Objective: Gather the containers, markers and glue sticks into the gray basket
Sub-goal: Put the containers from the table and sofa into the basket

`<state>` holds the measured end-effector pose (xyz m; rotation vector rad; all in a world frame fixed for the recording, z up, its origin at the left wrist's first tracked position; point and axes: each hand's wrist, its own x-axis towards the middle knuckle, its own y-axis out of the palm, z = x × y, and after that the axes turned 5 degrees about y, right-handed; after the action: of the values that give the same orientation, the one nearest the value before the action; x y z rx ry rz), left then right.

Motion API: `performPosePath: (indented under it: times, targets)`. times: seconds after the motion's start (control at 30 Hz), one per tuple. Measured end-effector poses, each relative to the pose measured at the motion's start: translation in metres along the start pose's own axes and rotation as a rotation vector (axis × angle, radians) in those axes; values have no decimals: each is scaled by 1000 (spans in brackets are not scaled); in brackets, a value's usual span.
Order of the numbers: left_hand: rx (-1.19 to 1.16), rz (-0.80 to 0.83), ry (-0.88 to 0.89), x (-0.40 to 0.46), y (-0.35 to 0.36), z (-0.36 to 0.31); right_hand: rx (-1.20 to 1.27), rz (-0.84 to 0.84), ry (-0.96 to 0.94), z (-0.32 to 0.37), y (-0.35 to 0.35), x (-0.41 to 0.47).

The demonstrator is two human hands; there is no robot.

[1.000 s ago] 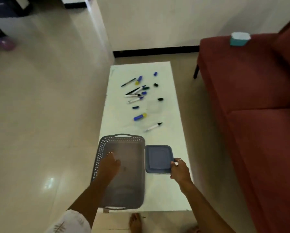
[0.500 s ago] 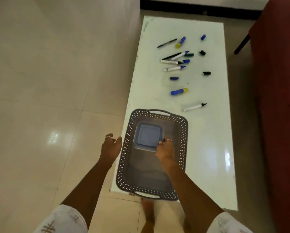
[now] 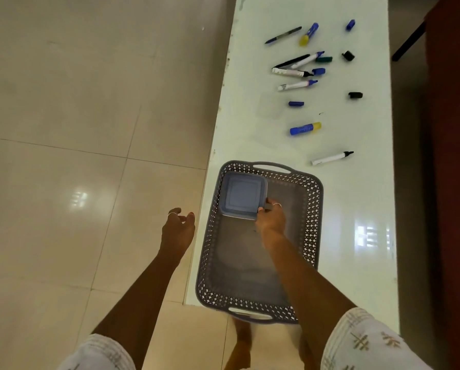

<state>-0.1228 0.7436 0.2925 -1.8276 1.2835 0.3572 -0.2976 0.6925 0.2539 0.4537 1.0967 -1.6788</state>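
The right hand [image 3: 270, 220] is pinching the corner tab of the blue-lidded container [image 3: 242, 194], seating it in the gray basket [image 3: 313, 228] at the ten o'clock corner. It looks light, rigid and slick, so that tab seems the grip. The left hand [image 3: 177, 231] is hovering loosely spread, holding nothing, at nine o'clock off the table [image 3: 362, 209]. Markers [image 3: 295, 85] and glue sticks [image 3: 305, 128] are waiting toward twelve.

Gray perforated basket [image 3: 314, 209], blue-gray container [image 3: 241, 194], white table [image 3: 357, 209], blue-and-yellow glue stick [image 3: 305, 128], beige floor tiles [image 3: 63, 129]

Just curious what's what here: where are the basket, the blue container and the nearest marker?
gray basket [image 3: 273, 166], head view, far handle.
blue container [image 3: 243, 194], head view, lid centre.
nearest marker [image 3: 330, 158], head view, white barrel.
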Motion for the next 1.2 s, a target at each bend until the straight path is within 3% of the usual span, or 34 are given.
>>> performPosePath:
  times: [0.17,0.5,0.67,0.77,1.03,1.2]
  targets:
    - [24,5,25,4,0,1,-19,20,-2,-3,0,1]
    - [101,11,68,-6,11,-12,-335,217,-222,-11,-14,-5]
    - [464,-181,265,-19,22,-19,-559,385,-315,-13,-38,3]
    - [513,-205,360,-36,36,-33,-599,419,-345,-9,-65,4]
    - [523,-169,456,-128,128,-120,-482,341,-540,32,-225,-3]
    - [547,-84,617,-198,220,-202,-495,110,-586,53,-389,12]
